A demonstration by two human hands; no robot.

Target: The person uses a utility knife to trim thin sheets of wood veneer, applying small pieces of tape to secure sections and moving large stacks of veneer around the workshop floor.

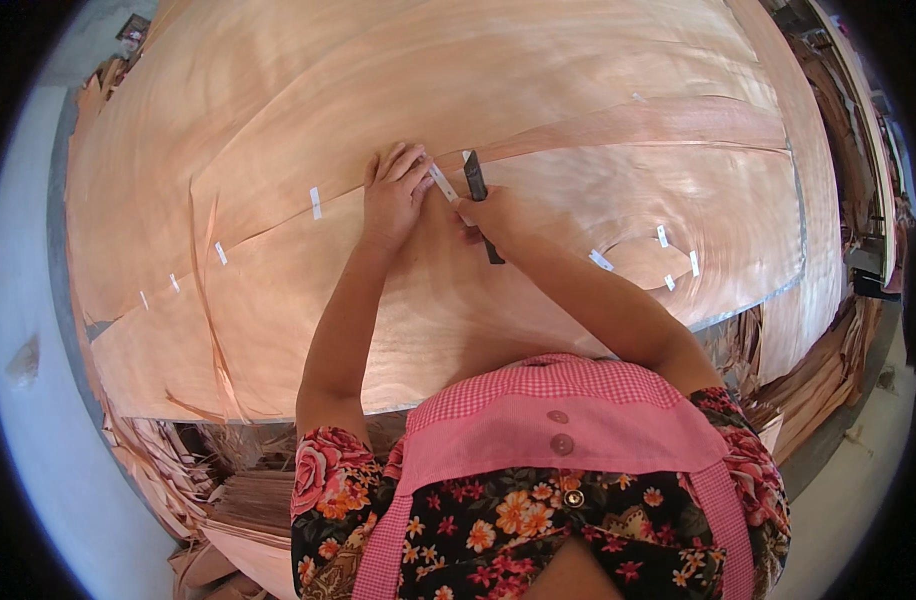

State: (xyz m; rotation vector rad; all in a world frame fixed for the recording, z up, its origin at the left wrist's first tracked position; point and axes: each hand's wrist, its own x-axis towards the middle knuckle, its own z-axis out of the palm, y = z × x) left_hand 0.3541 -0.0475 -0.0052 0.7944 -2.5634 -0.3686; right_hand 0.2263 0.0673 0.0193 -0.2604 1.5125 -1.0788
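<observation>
My left hand (393,200) lies with its fingers flat on a large pale wood veneer sheet (258,120), beside a seam. Its fingertips touch the upper end of a short white tape strip (443,183). My right hand (486,215), just right of it, is closed on a dark bar-shaped tool (473,170), with thumb at the strip's lower end. More white tape pieces (316,202) sit along the seam, and several (663,236) surround an oval patch at the right. A loose split sliver (214,300) runs across the sheet at the left.
Piles of torn veneer scraps (833,340) lie beyond the sheet's right edge and below its near edge, with stacked sheets (248,500) at lower left. A long pale board edge (868,140) stands at the far right. A bare floor strip (38,250) runs along the left.
</observation>
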